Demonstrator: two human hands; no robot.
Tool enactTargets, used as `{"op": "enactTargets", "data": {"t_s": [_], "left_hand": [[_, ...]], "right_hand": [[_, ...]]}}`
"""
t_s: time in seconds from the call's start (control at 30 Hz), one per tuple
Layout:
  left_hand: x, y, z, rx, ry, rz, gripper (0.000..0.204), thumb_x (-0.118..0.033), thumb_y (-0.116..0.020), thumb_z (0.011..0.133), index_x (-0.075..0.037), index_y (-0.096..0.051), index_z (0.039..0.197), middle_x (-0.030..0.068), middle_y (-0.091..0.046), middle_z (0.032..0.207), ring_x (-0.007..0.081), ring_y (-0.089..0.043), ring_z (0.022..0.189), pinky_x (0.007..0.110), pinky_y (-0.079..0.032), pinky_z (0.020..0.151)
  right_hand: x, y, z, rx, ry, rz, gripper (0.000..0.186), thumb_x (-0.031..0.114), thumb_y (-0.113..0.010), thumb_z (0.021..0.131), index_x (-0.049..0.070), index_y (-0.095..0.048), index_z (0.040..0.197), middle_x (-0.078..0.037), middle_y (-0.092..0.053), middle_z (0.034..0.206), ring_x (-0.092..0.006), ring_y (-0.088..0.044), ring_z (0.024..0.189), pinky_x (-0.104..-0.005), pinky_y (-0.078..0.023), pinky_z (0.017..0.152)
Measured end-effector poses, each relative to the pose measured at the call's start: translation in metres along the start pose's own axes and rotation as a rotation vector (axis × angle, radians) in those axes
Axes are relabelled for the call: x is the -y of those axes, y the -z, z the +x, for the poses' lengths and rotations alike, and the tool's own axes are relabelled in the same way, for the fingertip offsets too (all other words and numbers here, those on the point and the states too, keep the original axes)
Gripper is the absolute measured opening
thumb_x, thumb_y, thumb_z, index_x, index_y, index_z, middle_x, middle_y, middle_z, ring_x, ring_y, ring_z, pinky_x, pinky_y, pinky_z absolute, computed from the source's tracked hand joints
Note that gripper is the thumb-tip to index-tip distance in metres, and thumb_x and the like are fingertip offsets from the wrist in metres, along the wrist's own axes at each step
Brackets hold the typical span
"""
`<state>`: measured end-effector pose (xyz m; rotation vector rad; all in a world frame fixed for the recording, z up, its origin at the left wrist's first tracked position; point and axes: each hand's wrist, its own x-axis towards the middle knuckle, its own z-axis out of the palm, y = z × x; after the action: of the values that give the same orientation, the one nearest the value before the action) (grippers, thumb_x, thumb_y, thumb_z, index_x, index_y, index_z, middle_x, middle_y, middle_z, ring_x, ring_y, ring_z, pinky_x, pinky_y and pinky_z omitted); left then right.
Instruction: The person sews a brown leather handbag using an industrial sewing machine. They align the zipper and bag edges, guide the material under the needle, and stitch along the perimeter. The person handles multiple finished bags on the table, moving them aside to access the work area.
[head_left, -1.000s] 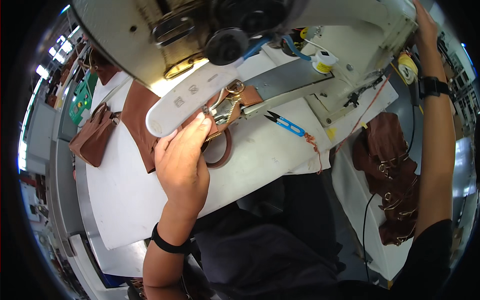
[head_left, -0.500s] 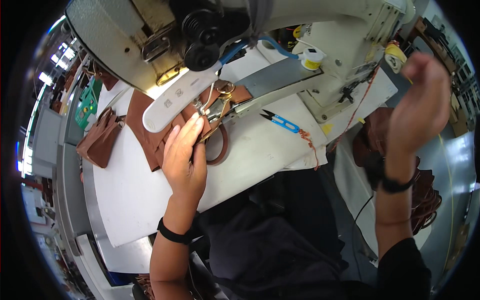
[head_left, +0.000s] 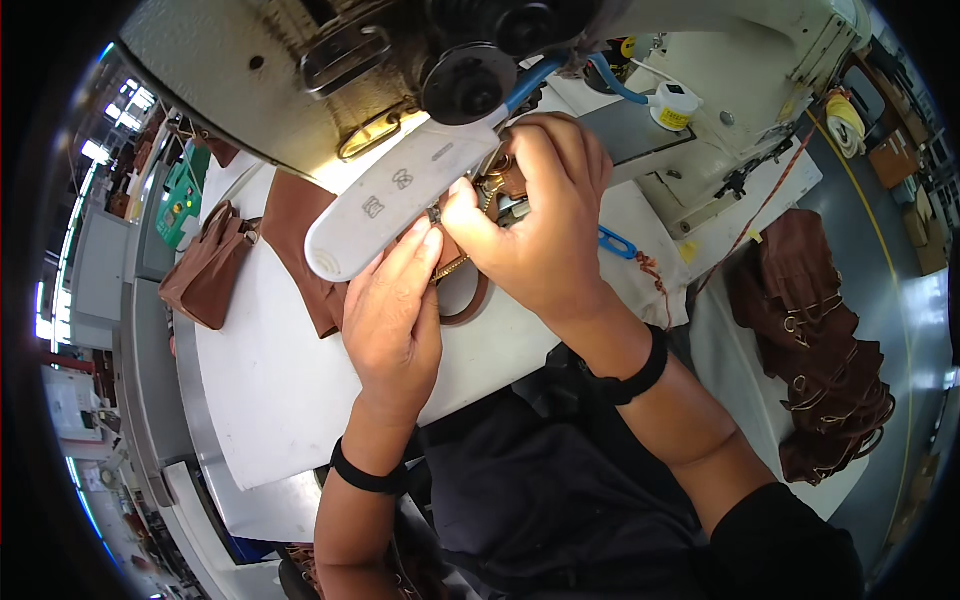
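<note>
A brown leather bag [head_left: 300, 245] lies under the head of a sewing machine [head_left: 250, 110], with a gold zipper edge, a ring and a round handle [head_left: 468, 312] showing. My left hand [head_left: 395, 325] holds the bag near the needle, fingers stretched over the leather and thumb by the zipper. Beside it, my right hand [head_left: 550, 215] is closed with curled fingers and bent thumb close to the ring. The machine's pale guard [head_left: 385, 205] hides the fingertips and what they pinch. Blue thread snips [head_left: 617, 242] lie right of my right hand, their blades hidden behind it.
A finished-looking small brown bag [head_left: 210, 268] stands at the table's left, near a green box [head_left: 180, 200]. Several brown bags [head_left: 810, 340] are heaped at the right. A red cord [head_left: 760, 205] slants down beside the machine. A white bottle [head_left: 673, 105] sits by the machine's column.
My right hand has come in from the far right to the needle area beside my left hand. The view has shifted a little; my left hand stays on the bag.
</note>
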<state>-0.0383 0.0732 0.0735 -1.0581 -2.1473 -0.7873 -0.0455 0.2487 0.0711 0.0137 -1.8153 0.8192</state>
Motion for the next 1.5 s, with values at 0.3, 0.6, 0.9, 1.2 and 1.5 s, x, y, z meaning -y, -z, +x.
{"op": "enactTargets", "data": {"t_s": [0.3, 0.6, 0.9, 1.2, 1.5], "left_hand": [[0.001, -0.004, -0.001, -0.021, -0.004, 0.034, 0.038, 0.009, -0.067, 0.088, -0.001, -0.072, 0.124, 0.0145, -0.074, 0.126, 0.027, -0.07, 0.12, 0.046, -0.049, 0.108], [-0.002, -0.008, -0.002, -0.007, -0.001, -0.022, 0.044, 0.013, -0.062, 0.088, 0.001, -0.069, 0.13, 0.0139, -0.073, 0.127, 0.0298, -0.069, 0.122, 0.046, -0.046, 0.112], [-0.007, -0.007, -0.001, -0.037, 0.028, -0.034, 0.038, 0.012, -0.064, 0.088, -0.001, -0.071, 0.123, 0.0148, -0.075, 0.123, 0.0304, -0.07, 0.119, 0.047, -0.051, 0.106], [-0.01, -0.003, 0.002, -0.086, 0.052, 0.012, 0.032, 0.012, -0.07, 0.085, -0.003, -0.076, 0.112, 0.0127, -0.079, 0.112, 0.0259, -0.076, 0.105, 0.039, -0.053, 0.099], [-0.008, -0.009, 0.004, -0.116, 0.081, -0.02, 0.027, 0.012, -0.069, 0.087, 0.0, -0.076, 0.111, 0.0149, -0.078, 0.113, 0.0252, -0.075, 0.105, 0.036, -0.051, 0.099]], "right_hand": [[0.015, 0.046, -0.023, 0.142, -0.255, 0.303, 0.015, 0.016, -0.07, 0.097, 0.001, -0.069, 0.102, -0.003, -0.067, 0.086, -0.0138, -0.06, 0.076, -0.0276, -0.048, 0.07], [0.035, 0.035, -0.034, 0.48, -0.985, 1.071, 0.027, 0.024, -0.065, 0.102, -0.001, -0.073, 0.095, -0.004, -0.074, 0.087, -0.0059, -0.059, 0.065, -0.0229, -0.048, 0.058], [0.042, 0.031, -0.037, 0.288, -1.177, 1.149, 0.022, 0.018, -0.068, 0.101, -0.001, -0.07, 0.089, -0.005, -0.07, 0.078, -0.0072, -0.06, 0.062, -0.0224, -0.05, 0.057], [0.046, 0.027, -0.035, 0.261, -1.11, 1.092, 0.02, 0.016, -0.068, 0.101, 0.0, -0.067, 0.09, -0.002, -0.067, 0.073, -0.0038, -0.057, 0.059, -0.02, -0.046, 0.054], [0.048, 0.024, -0.03, 0.227, -1.136, 1.064, 0.022, 0.018, -0.068, 0.101, 0.002, -0.066, 0.085, -0.001, -0.066, 0.07, -0.0033, -0.056, 0.056, -0.0198, -0.045, 0.053]]}}
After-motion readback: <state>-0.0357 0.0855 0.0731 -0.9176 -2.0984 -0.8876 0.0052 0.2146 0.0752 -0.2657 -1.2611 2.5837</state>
